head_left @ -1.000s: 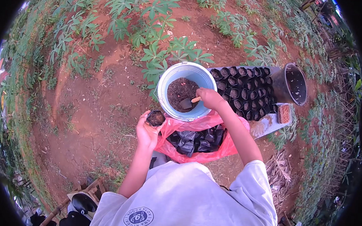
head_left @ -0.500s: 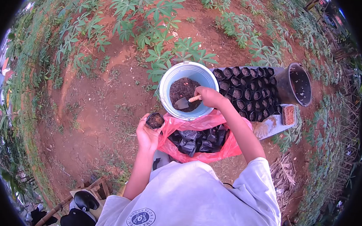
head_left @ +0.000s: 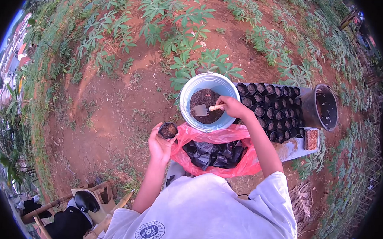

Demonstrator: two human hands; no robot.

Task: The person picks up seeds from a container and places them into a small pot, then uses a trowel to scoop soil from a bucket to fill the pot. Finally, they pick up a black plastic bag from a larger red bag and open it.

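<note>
My left hand (head_left: 159, 146) is wrapped round a small black seedling bag (head_left: 168, 130) with dark soil up to its top, held left of the bucket. In my right hand (head_left: 230, 106) is the wooden handle of a hand trowel (head_left: 201, 110), its metal blade over the soil inside the bucket. Dark soil (head_left: 204, 97) lies in the pale blue bucket (head_left: 186, 103). Just below the bucket, a pink plastic bag (head_left: 189, 163) lies open around several folded black bags (head_left: 211, 153).
Rows of soil-filled black bags (head_left: 267, 108) stand on a board (head_left: 293, 150) at the right. A dark bucket (head_left: 325, 107) leans beyond them, with a clear box of reddish-brown seeds (head_left: 311, 139) below it. Leafy plants (head_left: 178, 20) grow behind; bamboo poles and dark items (head_left: 73, 223) lie lower left.
The whole view has shifted, so most things appear further right and lower. The trowel blade has turned flatter and now shows its broad face above the soil. Both hands keep their hold.
</note>
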